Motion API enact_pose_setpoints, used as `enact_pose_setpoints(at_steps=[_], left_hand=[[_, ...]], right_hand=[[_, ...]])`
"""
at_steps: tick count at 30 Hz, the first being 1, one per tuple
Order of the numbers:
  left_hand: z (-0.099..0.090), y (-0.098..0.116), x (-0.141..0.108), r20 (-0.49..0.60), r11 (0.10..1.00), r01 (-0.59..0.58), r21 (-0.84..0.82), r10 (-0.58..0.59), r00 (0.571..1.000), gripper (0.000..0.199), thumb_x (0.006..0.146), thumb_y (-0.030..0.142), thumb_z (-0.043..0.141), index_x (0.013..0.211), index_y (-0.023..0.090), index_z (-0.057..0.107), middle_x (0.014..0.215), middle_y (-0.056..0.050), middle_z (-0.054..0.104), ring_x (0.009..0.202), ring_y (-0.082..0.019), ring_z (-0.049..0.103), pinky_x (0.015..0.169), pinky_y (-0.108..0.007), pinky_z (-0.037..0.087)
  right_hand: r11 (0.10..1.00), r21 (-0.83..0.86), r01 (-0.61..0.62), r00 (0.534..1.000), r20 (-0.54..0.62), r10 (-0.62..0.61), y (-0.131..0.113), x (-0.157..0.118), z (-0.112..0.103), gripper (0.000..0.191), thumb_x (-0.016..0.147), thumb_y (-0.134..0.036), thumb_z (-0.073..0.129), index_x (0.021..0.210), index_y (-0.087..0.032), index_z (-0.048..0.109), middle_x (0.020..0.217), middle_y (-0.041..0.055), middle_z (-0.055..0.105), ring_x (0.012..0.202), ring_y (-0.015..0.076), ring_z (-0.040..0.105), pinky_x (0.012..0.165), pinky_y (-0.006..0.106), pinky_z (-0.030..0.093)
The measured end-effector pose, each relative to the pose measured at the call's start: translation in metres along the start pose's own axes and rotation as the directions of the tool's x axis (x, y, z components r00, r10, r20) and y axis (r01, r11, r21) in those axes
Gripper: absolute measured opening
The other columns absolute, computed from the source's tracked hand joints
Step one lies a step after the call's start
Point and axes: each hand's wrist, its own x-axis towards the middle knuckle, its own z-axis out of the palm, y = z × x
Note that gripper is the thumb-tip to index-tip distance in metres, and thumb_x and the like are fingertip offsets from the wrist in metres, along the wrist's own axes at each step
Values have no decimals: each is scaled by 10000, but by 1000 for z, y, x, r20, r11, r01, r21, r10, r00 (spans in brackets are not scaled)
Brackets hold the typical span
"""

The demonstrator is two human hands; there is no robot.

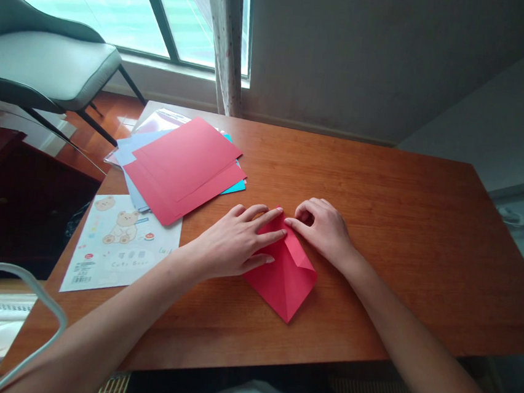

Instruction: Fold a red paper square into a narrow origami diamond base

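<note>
A red sheet of paper (287,282) with creases lies on the wooden table, one corner pointing toward me and its upper right edge folded inward. My left hand (239,240) rests flat on its left part with the fingers spread. At the upper right edge, my right hand (321,227) has its thumb and curled fingers pinched on the folded edge near the top corner. The top corner is partly hidden by the fingers.
Red sheets (186,164) lie over blue and pale ones at the table's (392,234) back left. A bear-printed sheet (122,251) is nearer on the left. A chair (47,68) stands beyond, by the window. A white curved tube (27,273) rises at lower left.
</note>
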Motion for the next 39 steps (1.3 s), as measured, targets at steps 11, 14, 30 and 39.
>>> enact_pose_setpoints(at_steps=[11,14,30,39], left_hand=[[1,0,-1,-14,998,29,-50,-30,999,488,986,475,500,1454,333,508,1657,-151,221,1431,-379,361,1079,-532,368],[0,0,0,-11,998,26,-54,-26,1000,489,983,477,506,1452,339,510,1655,-157,221,1425,-381,368,1071,-537,374],[6,-1,-2,-61,996,32,-85,-37,997,490,941,415,591,1422,333,544,1588,-135,359,1418,-369,370,1085,-542,367],[3,4,-3,-67,999,-31,-10,30,997,412,997,377,493,1400,327,562,1518,-102,469,1343,-328,456,1036,-493,389]], right_hand=[[997,-72,-39,998,-49,36,-7,39,9,258,855,-411,725,731,-241,575,788,23,647,792,210,553,634,318,365],[995,-83,-56,997,-65,51,-9,51,13,263,854,-416,724,734,-242,566,795,19,648,796,211,555,638,317,362],[916,398,57,993,74,-95,-15,-48,-21,260,990,-429,531,1050,-232,689,1021,57,711,904,198,664,746,312,536],[978,173,114,992,-70,-103,7,-25,-9,127,918,-328,662,825,-242,671,851,22,709,833,206,610,779,356,495]])
